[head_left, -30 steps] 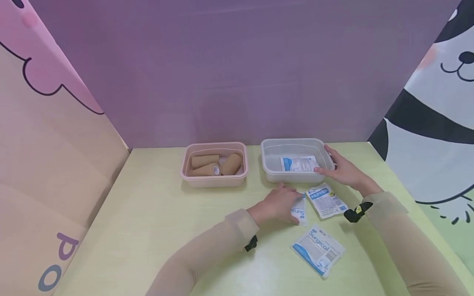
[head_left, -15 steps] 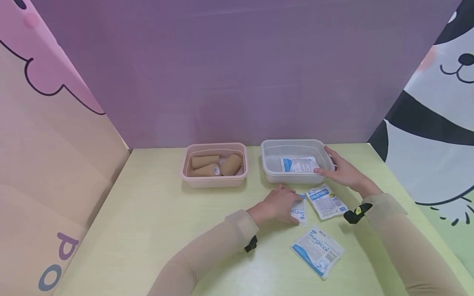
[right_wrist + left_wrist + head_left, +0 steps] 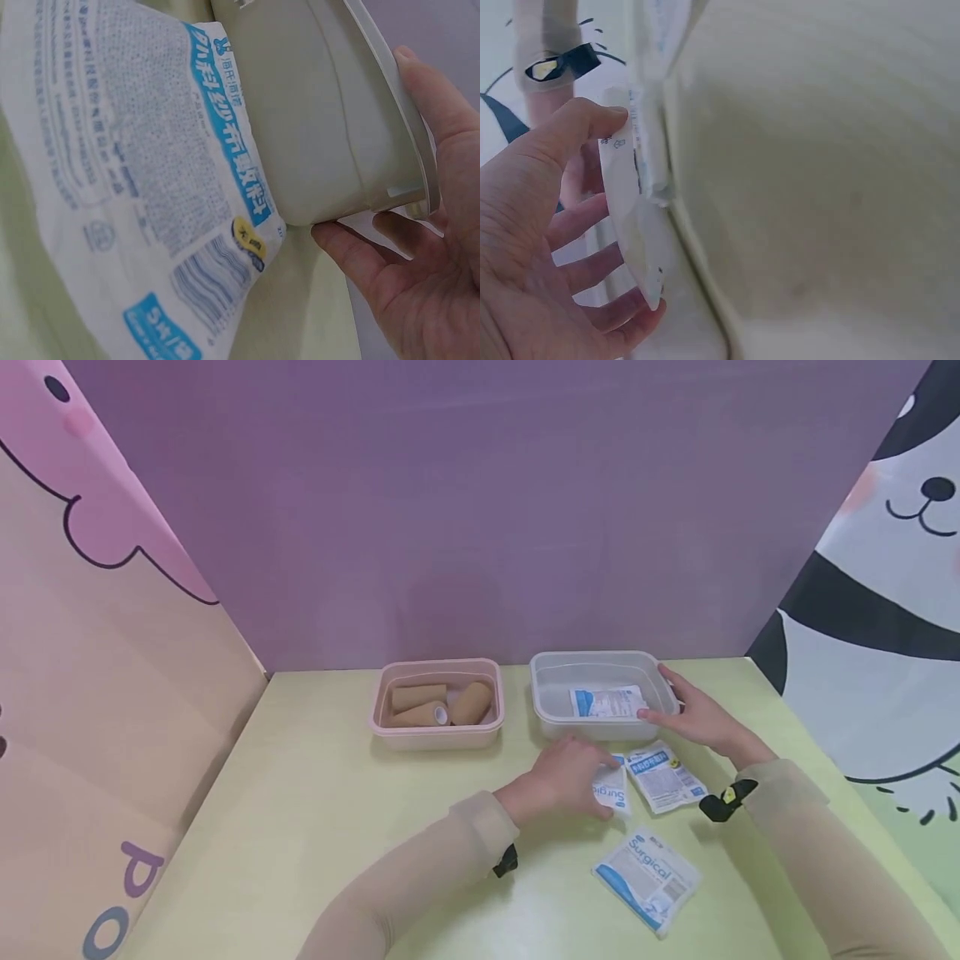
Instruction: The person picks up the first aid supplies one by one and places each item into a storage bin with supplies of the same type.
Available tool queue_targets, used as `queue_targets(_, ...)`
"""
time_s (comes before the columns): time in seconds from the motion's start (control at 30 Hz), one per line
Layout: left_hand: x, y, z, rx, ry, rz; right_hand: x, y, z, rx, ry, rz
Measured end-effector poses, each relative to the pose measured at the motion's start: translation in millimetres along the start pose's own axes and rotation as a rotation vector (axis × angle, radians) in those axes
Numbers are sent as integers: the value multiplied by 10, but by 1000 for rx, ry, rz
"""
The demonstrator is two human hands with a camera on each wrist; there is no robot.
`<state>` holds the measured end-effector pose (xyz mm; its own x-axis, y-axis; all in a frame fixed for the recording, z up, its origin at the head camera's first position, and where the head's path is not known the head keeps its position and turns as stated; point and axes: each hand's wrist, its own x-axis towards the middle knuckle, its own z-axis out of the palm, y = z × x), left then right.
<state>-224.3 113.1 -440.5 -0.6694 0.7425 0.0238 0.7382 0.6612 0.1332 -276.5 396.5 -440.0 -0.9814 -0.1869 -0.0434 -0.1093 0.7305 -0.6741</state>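
Note:
My left hand (image 3: 564, 781) pinches a white and blue gauze packet marked "Surgical" (image 3: 611, 791) between thumb and fingers. In the left wrist view that packet (image 3: 624, 187) stands on edge in the grip, close beside another packet. My right hand (image 3: 703, 720) grips the right end of a grey-white plastic box (image 3: 588, 728), thumb at the rim and fingers below it, as the right wrist view shows. Inside the box lies one gauze packet (image 3: 607, 702). A second packet (image 3: 666, 778) lies in front of the box, and a third packet (image 3: 648, 878) lies nearer on the table.
Left of the grey-white box stands a pink box (image 3: 437, 741) with several tan rolls (image 3: 471, 703) in it. Both boxes stand near the back edge of the pale yellow table (image 3: 300, 827), before a purple panel (image 3: 450, 510). Printed panels flank both sides.
The head view has tilted slightly upward, so everything sits a little lower in it. The left hand's packet has shifted slightly, its near edge appearing raised. The right hand keeps its hold on the box.

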Motion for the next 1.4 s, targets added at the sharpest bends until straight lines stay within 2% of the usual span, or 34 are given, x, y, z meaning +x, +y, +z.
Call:
queue_targets(0.3, -28, -74, -327, -10, 58, 14, 32, 19, -53, -6, 12, -7)
queue_targets(0.5, -112, -157, -382, -31, 71, 3, 20, 50, 0, 9, -2, -1)
queue_targets(0.63, -116, -228, -424, -51, 129, -1, -9, 25, -7, -5, 4, -1)
queue_targets(0.77, -65, -320, -479, -44, 205, 3, 6, 24, -19, -10, 4, 0)
queue_targets(0.93, 2, -433, -563, -34, 251, -11, 29, 35, -14, -15, -6, 14)
queue_targets(1.2, 165, -557, -636, -54, 238, -111, 23, 28, 1, -24, -2, 22)
queue_targets(1.4, 306, -587, -619, -46, 236, -149, 21, 15, 1, -22, -3, 24)
